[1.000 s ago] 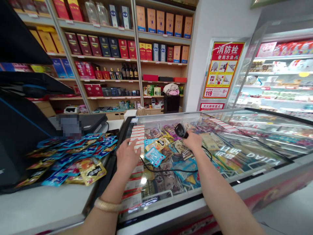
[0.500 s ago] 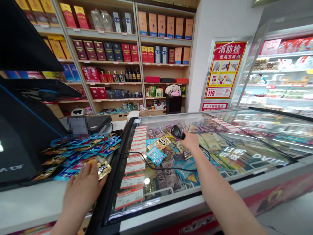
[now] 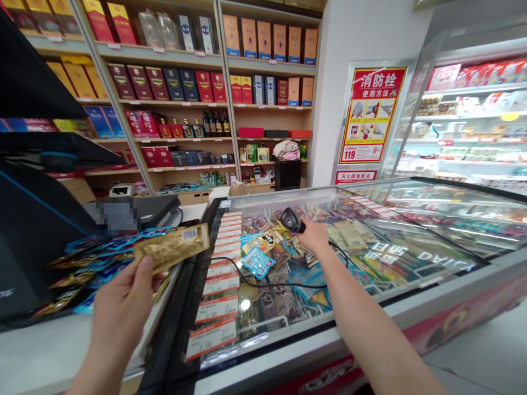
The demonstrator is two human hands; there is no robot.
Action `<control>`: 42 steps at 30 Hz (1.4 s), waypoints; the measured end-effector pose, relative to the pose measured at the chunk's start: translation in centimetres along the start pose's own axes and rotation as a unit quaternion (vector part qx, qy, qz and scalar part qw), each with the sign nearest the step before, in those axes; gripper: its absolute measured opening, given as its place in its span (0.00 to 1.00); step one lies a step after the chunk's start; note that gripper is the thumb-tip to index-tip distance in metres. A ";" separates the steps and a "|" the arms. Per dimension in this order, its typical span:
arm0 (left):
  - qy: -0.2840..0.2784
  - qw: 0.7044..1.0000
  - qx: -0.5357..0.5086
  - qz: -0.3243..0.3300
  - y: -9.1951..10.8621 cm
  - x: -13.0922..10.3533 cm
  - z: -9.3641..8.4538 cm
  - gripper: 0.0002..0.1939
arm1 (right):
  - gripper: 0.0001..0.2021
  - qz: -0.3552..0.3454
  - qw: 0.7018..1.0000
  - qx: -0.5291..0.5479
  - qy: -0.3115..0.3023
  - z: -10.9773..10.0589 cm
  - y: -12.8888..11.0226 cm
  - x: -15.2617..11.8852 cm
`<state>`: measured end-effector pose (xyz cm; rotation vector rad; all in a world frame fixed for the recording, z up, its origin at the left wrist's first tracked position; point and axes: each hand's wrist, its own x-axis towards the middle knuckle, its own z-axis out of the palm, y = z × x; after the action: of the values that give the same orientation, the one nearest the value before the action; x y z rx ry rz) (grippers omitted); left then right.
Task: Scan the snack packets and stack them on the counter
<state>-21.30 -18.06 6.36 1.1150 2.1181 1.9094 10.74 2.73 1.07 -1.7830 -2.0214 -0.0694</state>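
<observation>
My left hand (image 3: 127, 296) pinches a gold snack packet (image 3: 173, 248) by its near end, with a barcode showing at its far end. Below and behind it, a pile of blue and gold snack packets (image 3: 102, 269) lies on the counter beside a black terminal. Over the glass freezer top, my right hand (image 3: 313, 237) is closed around a black barcode scanner (image 3: 291, 219), its head tilted up and to the left. A light blue packet (image 3: 258, 262) and a gold-and-black packet (image 3: 263, 241) are on the glass near the scanner.
The scanner's black cable (image 3: 263, 285) loops across the freezer's glass lid (image 3: 288, 323). Price labels (image 3: 214, 310) line its left side. A black checkout terminal (image 3: 37, 219) stands at the left, on a white counter (image 3: 37, 345). Shelves of boxed bottles (image 3: 181, 104) fill the back wall.
My left hand has lifted the gold packet off the pile and turned it so its barcode side shows. My right hand still holds the scanner over the freezer, and the view has shifted slightly.
</observation>
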 end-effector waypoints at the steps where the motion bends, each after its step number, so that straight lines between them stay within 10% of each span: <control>1: -0.014 0.991 -0.118 -0.069 0.8 -0.1 1.6 0.09 | 0.17 0.002 1.000 0.003 0.004 -0.1 0.0 0.0; 6: -0.081 0.898 -0.374 -0.218 2.3 -0.1 9.5 0.06 | 0.16 -0.026 0.997 0.051 0.044 -0.4 -0.1 -0.1; 12: -0.112 0.913 -0.357 -0.165 -1.2 -0.5 14.0 0.15 | 0.13 -0.205 0.961 0.177 0.048 -0.3 -1.5 -0.6; 31: -0.135 0.964 -0.213 -0.078 -4.3 -0.8 14.6 0.19 | 0.12 -0.286 0.905 0.313 -0.042 -0.1 -3.4 -1.7; 42: -0.132 0.968 -0.205 -0.067 -4.5 -0.7 14.7 0.16 | 0.16 -0.263 0.926 0.268 -0.038 -0.2 -3.7 -2.0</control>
<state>-15.36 -5.97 -1.14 1.0371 1.5291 1.8930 7.46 0.16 1.48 -0.9009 -2.2409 0.3616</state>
